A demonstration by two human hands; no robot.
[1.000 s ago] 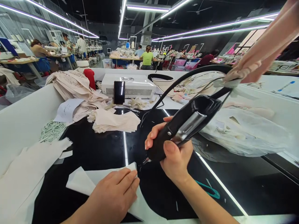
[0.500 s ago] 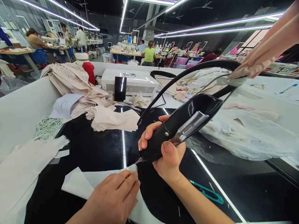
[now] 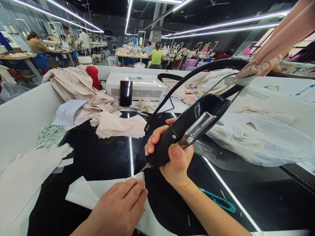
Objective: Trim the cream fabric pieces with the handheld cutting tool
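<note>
My right hand point(image 3: 172, 154) is wrapped round a black handheld tool point(image 3: 189, 127) with a metal lever on its side. The tool tilts down to the left, and its thin metal tip is close to the upper corner of a folded white fabric piece point(image 3: 108, 185). Over that corner lies my left hand point(image 3: 123, 200), fingers together, pressing the fabric on the black tabletop point(image 3: 93, 157). The underside of the left fingers is hidden. A black cable point(image 3: 169, 95) arches from the tool to a hanging cloth wrap point(image 3: 270, 62).
Stacked cream fabric point(image 3: 120, 126), a phone point(image 3: 126, 93) and a white vented box point(image 3: 137, 86) stand behind. Green cords point(image 3: 50, 135) and white fabric point(image 3: 27, 183) lie left. To the right are a plastic bag point(image 3: 261, 141) and teal thread snips point(image 3: 221, 201). People sit at distant sewing tables.
My right hand and the tool have shifted slightly up and left, and the cloth wrap has moved a little left with the cable. My left hand stays on the fabric.
</note>
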